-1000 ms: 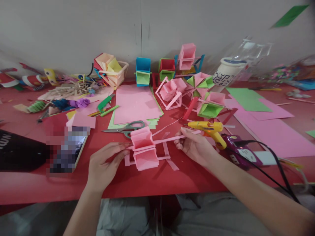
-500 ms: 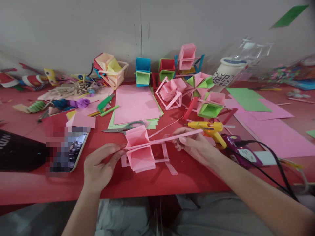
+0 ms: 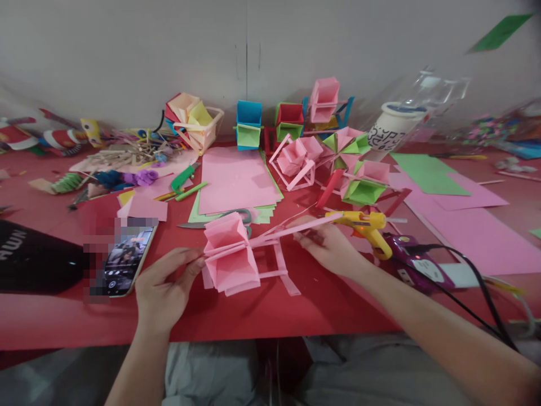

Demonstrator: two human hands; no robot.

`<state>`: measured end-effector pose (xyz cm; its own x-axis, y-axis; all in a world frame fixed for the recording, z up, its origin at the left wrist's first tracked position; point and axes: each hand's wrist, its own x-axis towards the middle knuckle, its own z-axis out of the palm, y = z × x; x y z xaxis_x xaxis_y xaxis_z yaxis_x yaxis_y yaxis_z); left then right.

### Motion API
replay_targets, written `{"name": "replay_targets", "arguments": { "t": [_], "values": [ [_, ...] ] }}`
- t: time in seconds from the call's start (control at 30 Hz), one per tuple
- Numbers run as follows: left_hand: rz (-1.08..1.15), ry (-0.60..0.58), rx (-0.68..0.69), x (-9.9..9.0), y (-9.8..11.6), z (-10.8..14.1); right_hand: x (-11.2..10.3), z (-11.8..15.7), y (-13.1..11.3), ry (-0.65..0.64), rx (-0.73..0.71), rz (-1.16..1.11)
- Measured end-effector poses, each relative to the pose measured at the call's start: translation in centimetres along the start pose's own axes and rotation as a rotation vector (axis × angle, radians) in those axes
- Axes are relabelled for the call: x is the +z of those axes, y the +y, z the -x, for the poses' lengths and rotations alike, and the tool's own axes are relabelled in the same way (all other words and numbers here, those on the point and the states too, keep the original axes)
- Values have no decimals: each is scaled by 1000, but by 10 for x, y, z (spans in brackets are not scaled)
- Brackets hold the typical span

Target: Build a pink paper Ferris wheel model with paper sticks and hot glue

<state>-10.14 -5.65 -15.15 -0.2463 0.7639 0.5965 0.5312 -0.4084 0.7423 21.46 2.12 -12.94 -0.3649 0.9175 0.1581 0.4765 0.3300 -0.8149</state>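
A pink paper wheel of open folded boxes (image 3: 231,265) is held just above the red table, with a pink frame (image 3: 281,268) on its right side. My left hand (image 3: 164,285) pinches the wheel at its left side, thumb against fingers. From the wheel's middle a thin pink paper stick (image 3: 315,222) runs out to the right. My right hand (image 3: 327,245) is at that stick, which crosses in front of its fingers; thumb and fingers look apart, pointing left toward the frame. Grey-handled scissors (image 3: 198,224) lie behind the wheel, partly hidden by it.
A yellow glue gun (image 3: 363,225) lies right of my right hand, beside a purple power block (image 3: 409,262) with cables. Left are a phone (image 3: 127,259) and a dark tumbler (image 3: 38,259). Behind are stacked pink sheets (image 3: 236,180), finished paper wheels (image 3: 296,158) and a cup (image 3: 391,127).
The pink paper wheel has shifted slightly left with my left hand. My right hand's thumb has come off the paper stick and its fingers have moved left along it.
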Motion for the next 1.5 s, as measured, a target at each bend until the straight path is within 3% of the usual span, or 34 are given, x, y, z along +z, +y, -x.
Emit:
{"name": "replay_targets", "arguments": {
  "t": [0.2,0.4,0.57,0.73,1.13,1.5],
  "values": [
    [-87,42,-69,-11,-10,4,27,-47,-2,-43,-345,142],
    [-156,57,-30,-22,-15,1,57,-92,12,-126,-450,233],
    [-176,-14,10,-27,-18,1,65,-115,11,-198,-441,362],
    [-182,1,18,-27,-23,3,62,-119,7,-243,-435,446],
    [-175,54,59,-28,-25,7,53,-114,-4,-196,-414,449],
    [-143,-45,64,-33,-20,4,64,-120,-21,-389,-469,468]
  ]
}}
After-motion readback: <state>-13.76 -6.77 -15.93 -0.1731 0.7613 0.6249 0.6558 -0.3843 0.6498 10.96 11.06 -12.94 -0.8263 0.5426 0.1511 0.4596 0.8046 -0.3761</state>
